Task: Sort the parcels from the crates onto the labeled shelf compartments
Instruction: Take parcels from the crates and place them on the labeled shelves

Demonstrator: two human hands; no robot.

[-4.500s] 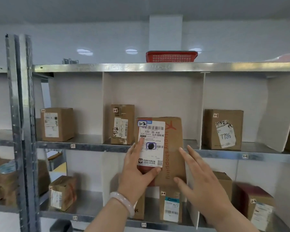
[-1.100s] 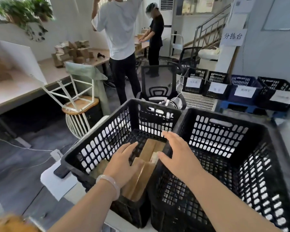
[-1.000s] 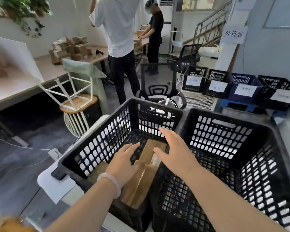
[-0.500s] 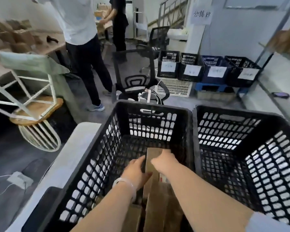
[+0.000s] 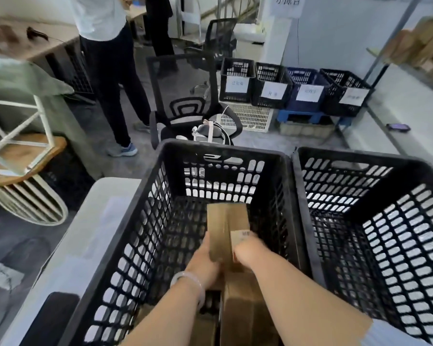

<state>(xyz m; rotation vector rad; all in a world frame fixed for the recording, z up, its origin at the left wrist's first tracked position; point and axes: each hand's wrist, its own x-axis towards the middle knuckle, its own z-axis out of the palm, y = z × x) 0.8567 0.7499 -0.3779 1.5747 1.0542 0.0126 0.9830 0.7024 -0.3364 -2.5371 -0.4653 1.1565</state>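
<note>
Two black plastic crates stand side by side in front of me. The left crate (image 5: 150,221) holds several brown cardboard parcels standing on edge. Both my hands reach down into it. My left hand (image 5: 205,260), with a pale bracelet at the wrist, grips the left side of an upright brown parcel (image 5: 225,221). My right hand (image 5: 250,250) holds the right side of the same parcel, by a smaller box with a printed label (image 5: 240,237). The fingertips are hidden behind the cardboard. The right crate (image 5: 360,216) shows no parcels inside.
A person in dark trousers (image 5: 115,78) stands at a table on the left. A black mesh office chair (image 5: 185,96) sits behind the crates. Labelled black and blue crates (image 5: 293,88) line the far floor. A white stool frame (image 5: 23,146) lies at left.
I turned from the shelf, where I had set a parcel, to the crates. In the last second both hands sank deeper into the left crate and closed around an upright parcel.
</note>
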